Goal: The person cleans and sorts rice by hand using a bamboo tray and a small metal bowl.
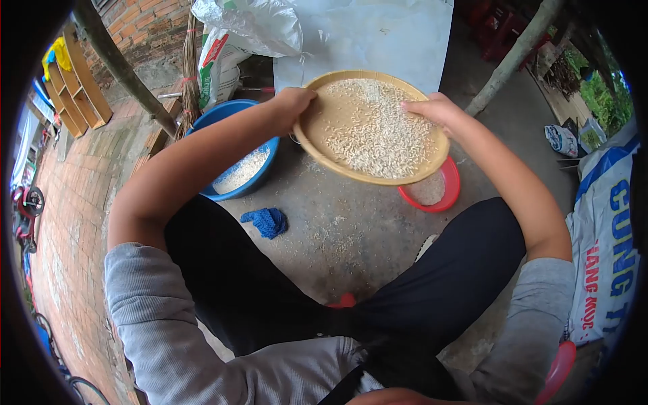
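A round woven tray is held up in front of me, tilted, with pale grains spread over its middle and right side. My left hand grips its left rim, fingers mostly hidden. My right hand holds the upper right rim, thumb over the edge near the grains. Below and to the left stands a blue basin with grains in it, partly covered by my left forearm. Under the tray's right edge, a red bowl holds more pale grains.
A blue cloth lies on the concrete floor among scattered grains. White sacks, a broom and a pale sheet are at the back. Wooden poles slant on both sides. A large printed sack stands right.
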